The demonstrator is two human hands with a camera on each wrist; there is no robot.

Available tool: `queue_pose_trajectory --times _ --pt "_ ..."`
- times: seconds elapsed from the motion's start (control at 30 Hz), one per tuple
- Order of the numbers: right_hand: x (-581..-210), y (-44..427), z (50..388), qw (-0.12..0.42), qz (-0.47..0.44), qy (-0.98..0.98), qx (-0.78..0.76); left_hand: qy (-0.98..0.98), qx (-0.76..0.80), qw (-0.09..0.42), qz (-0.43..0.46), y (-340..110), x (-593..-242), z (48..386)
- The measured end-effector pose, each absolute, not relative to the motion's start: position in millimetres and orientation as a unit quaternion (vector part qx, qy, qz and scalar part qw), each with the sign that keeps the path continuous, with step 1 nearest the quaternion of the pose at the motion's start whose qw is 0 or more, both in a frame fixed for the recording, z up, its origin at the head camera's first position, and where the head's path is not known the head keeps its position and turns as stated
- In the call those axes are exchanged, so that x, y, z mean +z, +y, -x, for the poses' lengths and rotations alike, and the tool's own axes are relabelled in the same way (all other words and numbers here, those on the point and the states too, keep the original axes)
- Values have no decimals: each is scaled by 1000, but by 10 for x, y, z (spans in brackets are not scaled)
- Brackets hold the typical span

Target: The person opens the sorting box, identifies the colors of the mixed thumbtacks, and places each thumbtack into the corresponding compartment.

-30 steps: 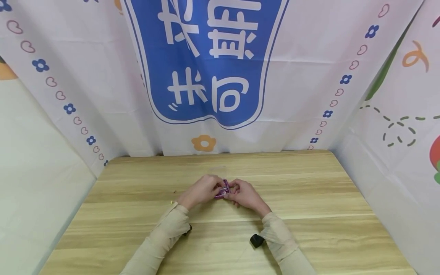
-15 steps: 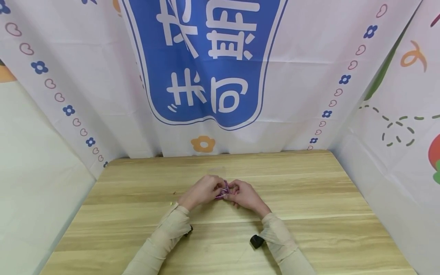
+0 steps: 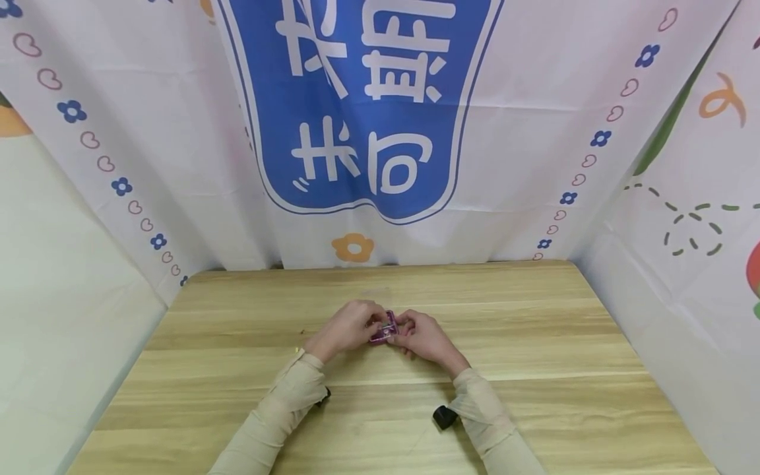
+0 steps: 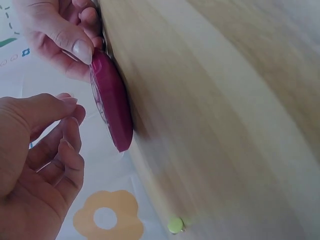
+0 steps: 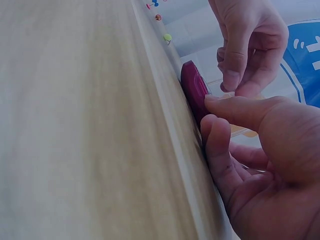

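Observation:
A shallow magenta case (image 3: 382, 334) with a clear, divided top side lies low at the tabletop between the hands. My right hand (image 3: 423, 336) pinches its right end between thumb and fingers, shown closely in the right wrist view. Over the case hovers my left hand (image 3: 355, 324), its thumb and forefinger tips together. In the left wrist view these fingertips (image 4: 70, 101) are apart from the case's side; whether something tiny is between them I cannot tell. A bit of green shows near them in the head view. What lies inside the case is too small to make out.
A light green thumbtack (image 4: 175, 225) lies on the wooden table (image 3: 534, 369), left of the case. Several other small coloured tacks (image 5: 158, 17) lie beyond it in the right wrist view. A printed curtain (image 3: 510, 165) hangs behind the table's back edge.
My left hand has shifted slightly up and left, uncovering more of the case's inside than half a second ago. My right hand keeps its grip in nearly the same place.

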State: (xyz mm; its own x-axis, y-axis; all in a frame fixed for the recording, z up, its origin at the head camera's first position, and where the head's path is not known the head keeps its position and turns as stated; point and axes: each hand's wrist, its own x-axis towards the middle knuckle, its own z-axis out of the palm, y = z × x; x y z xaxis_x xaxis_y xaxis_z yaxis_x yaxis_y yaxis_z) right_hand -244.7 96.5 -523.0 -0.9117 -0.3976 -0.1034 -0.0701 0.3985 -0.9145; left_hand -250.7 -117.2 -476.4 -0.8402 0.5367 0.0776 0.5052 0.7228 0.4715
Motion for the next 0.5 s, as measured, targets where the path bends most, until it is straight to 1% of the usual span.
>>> queue_pose_trajectory --times 0.5 --pt "-5198 942 2425 150 134 823 -531 941 242 12 -235 -1475 -4686 2498"
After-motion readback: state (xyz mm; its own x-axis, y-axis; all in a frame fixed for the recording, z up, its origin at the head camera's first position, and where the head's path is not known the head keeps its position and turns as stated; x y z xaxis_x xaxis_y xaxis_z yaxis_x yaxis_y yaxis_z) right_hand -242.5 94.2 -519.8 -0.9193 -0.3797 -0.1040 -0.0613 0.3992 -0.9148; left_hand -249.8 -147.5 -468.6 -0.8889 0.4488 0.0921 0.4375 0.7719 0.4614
